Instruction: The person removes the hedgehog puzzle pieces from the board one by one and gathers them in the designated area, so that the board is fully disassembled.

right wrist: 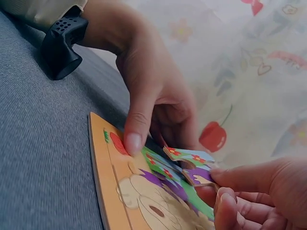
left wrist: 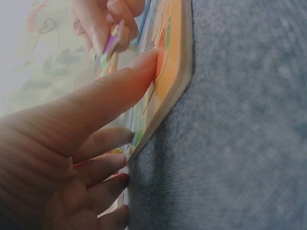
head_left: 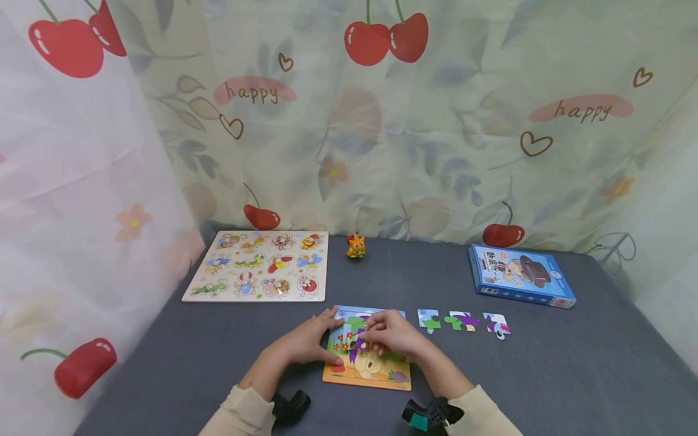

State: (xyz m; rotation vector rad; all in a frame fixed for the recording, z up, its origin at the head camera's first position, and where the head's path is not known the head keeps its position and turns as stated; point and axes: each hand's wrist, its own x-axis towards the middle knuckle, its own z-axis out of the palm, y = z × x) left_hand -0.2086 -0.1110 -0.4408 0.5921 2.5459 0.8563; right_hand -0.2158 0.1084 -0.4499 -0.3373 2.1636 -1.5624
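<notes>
A framed jigsaw puzzle board (head_left: 366,381), orange along its near edge, lies partly filled in front of me. My left hand (head_left: 300,340) rests at its left side, thumb (left wrist: 139,62) pressing the near left corner from above and the other fingers loosely extended along the edge. Over the board, my right hand (head_left: 394,333) pinches a puzzle piece (right wrist: 199,174) between thumb and index finger. The piece is tilted above the board and shows purple, blue sky and red flowers. Purple and green parts of the picture show beneath it; the hands cover some of the board.
Three loose puzzle pieces (head_left: 462,321) lie in a row right of the board. Behind stand a white insect board (head_left: 291,281) on the left, a small orange toy figure (head_left: 356,247) in the middle and a blue box (head_left: 520,275) on the right. A printed curtain hangs behind.
</notes>
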